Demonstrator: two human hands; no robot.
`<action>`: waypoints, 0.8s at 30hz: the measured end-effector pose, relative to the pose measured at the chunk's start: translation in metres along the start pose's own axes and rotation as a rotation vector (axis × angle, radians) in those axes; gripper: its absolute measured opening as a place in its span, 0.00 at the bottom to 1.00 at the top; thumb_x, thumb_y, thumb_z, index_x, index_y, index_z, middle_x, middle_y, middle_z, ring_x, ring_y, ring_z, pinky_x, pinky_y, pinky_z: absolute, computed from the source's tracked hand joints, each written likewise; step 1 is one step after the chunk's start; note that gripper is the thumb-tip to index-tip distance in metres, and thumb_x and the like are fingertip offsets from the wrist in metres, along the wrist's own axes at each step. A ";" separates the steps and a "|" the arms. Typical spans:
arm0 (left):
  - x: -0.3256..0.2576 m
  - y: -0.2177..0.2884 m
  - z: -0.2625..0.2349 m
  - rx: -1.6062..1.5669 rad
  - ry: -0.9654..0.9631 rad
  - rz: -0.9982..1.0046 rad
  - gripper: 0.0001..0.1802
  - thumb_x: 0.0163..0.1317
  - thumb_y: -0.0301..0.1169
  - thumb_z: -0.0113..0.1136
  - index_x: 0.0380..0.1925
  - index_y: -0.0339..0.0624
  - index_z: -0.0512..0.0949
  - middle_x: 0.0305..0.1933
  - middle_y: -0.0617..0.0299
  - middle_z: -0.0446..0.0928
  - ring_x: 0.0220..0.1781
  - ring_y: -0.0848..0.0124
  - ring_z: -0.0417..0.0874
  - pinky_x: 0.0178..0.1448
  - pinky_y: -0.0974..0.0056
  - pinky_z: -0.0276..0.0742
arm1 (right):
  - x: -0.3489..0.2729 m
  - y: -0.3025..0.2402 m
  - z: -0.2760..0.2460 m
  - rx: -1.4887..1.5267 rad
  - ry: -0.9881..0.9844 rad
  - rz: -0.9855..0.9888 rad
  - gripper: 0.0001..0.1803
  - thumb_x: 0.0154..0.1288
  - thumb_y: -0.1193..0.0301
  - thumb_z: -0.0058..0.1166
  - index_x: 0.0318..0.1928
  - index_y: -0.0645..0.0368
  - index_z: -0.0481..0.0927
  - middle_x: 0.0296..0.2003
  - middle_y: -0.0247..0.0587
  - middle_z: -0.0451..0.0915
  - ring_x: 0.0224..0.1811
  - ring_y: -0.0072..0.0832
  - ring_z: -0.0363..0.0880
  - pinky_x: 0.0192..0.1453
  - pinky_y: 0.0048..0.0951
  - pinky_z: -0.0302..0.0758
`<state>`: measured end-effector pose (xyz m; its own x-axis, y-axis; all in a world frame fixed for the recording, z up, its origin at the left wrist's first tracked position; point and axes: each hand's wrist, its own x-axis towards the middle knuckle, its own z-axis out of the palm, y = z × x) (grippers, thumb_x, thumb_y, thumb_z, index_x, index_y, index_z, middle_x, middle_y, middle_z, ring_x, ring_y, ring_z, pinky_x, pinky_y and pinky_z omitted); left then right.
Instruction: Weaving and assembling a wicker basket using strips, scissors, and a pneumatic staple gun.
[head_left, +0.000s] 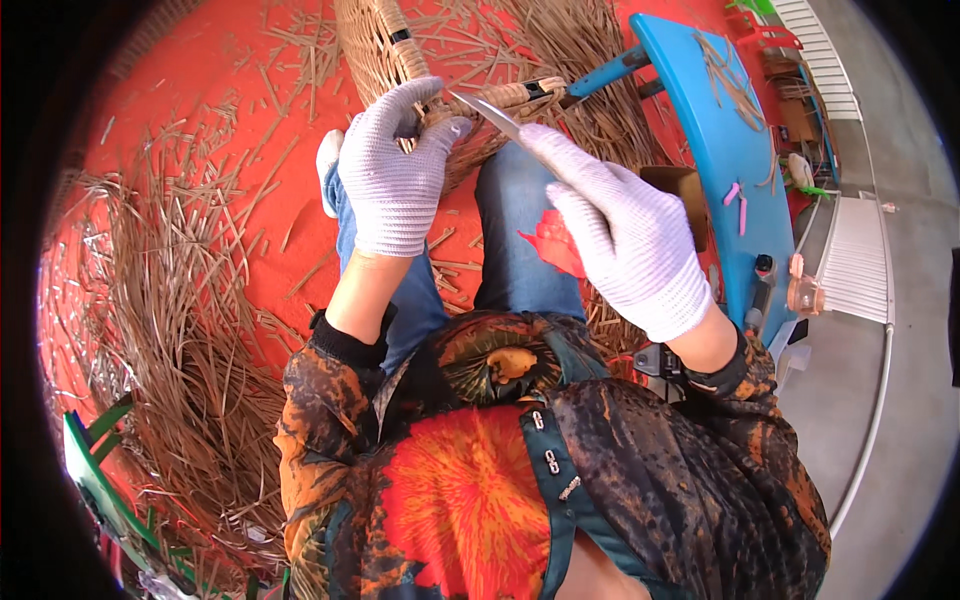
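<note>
White knit gloves cover both hands. My left hand [395, 180] is closed with thumb and fingers around the corner of a woven wicker piece [372, 48], whose two wrapped arms meet there above my knees. Dark patches show along its pale wrapped edges. My right hand [640, 240] grips a knife [492, 116], its handle mostly hidden in the glove. The blade points up and left, its tip just right of my left fingertips, close to the wicker corner. Whether the blade touches the wicker I cannot tell.
Brown strips [190, 370] lie heaped at the left, with another bundle [585, 60] beyond the wicker. Scraps litter the red floor covering [265, 190]. At the right stands a blue table [700, 110] with loose strips, a pink item [738, 205] and a dark bottle [762, 280].
</note>
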<state>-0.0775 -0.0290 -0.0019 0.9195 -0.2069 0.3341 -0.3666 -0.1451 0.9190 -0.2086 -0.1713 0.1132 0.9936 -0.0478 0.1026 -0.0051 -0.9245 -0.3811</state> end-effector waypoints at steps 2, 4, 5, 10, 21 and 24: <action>0.000 -0.006 0.001 0.031 0.006 0.000 0.21 0.58 0.20 0.72 0.53 0.40 0.84 0.32 0.71 0.77 0.35 0.83 0.77 0.43 0.73 0.78 | -0.002 0.004 -0.003 0.078 0.002 0.006 0.22 0.71 0.75 0.54 0.65 0.56 0.77 0.55 0.48 0.83 0.53 0.41 0.85 0.57 0.34 0.81; 0.001 -0.009 0.005 0.061 0.010 0.001 0.21 0.58 0.20 0.72 0.52 0.41 0.84 0.32 0.72 0.78 0.35 0.83 0.77 0.42 0.73 0.78 | -0.003 0.008 -0.004 0.119 0.010 0.012 0.22 0.72 0.75 0.54 0.65 0.57 0.77 0.57 0.48 0.83 0.55 0.41 0.85 0.59 0.34 0.80; 0.003 -0.009 0.007 0.046 0.031 0.053 0.20 0.57 0.20 0.72 0.51 0.41 0.85 0.31 0.71 0.78 0.35 0.82 0.77 0.42 0.72 0.78 | -0.003 0.012 -0.002 0.101 0.021 0.005 0.22 0.72 0.74 0.54 0.65 0.57 0.77 0.57 0.49 0.83 0.56 0.41 0.85 0.60 0.34 0.80; -0.001 0.000 0.002 0.223 0.019 0.256 0.19 0.52 0.20 0.73 0.46 0.44 0.88 0.32 0.59 0.80 0.37 0.70 0.81 0.46 0.66 0.78 | 0.003 0.031 0.011 0.115 0.209 -0.100 0.23 0.71 0.68 0.56 0.66 0.45 0.77 0.40 0.49 0.86 0.38 0.44 0.85 0.43 0.41 0.83; 0.005 0.007 -0.020 -0.304 0.078 -0.318 0.14 0.69 0.31 0.62 0.47 0.30 0.84 0.39 0.63 0.85 0.40 0.80 0.79 0.46 0.70 0.76 | 0.022 0.050 0.028 0.213 0.290 -0.034 0.22 0.70 0.66 0.60 0.61 0.60 0.78 0.51 0.54 0.84 0.52 0.47 0.85 0.55 0.38 0.82; 0.027 0.015 -0.027 -0.089 -0.084 -0.462 0.20 0.61 0.40 0.72 0.40 0.31 0.85 0.30 0.62 0.83 0.33 0.78 0.80 0.43 0.70 0.77 | 0.024 0.049 0.036 0.201 0.294 -0.020 0.22 0.70 0.65 0.59 0.61 0.58 0.79 0.50 0.54 0.84 0.50 0.46 0.86 0.54 0.38 0.82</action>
<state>-0.0550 -0.0111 0.0268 0.9675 -0.2181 -0.1281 0.0947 -0.1574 0.9830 -0.1814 -0.2046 0.0640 0.9181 -0.1644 0.3605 0.0650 -0.8351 -0.5463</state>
